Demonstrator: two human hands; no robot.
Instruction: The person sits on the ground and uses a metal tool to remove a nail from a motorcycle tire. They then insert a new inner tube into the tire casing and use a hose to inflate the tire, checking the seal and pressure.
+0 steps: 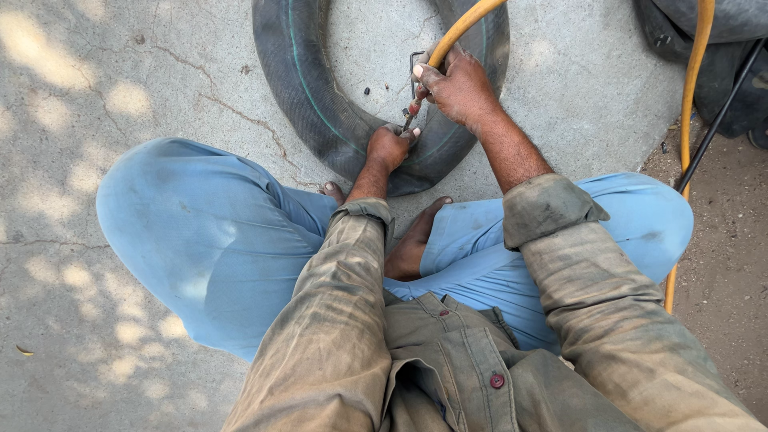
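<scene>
Right now I'm pinching the inner tube (pixel 320 104) at its valve with my left hand (pixel 390 146), on concrete before my knees; my right hand (pixel 458 84) is clamping the yellow hose (pixel 468 22) nozzle. Rubber's likely soft, light, floppy, so I'm gripping by the valve stem.

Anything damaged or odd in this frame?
Cracks run across the concrete floor left of the black inner tube. Otherwise nothing stands out: the left hand grips the tube and the right hand holds the yellow hose at it.
</scene>
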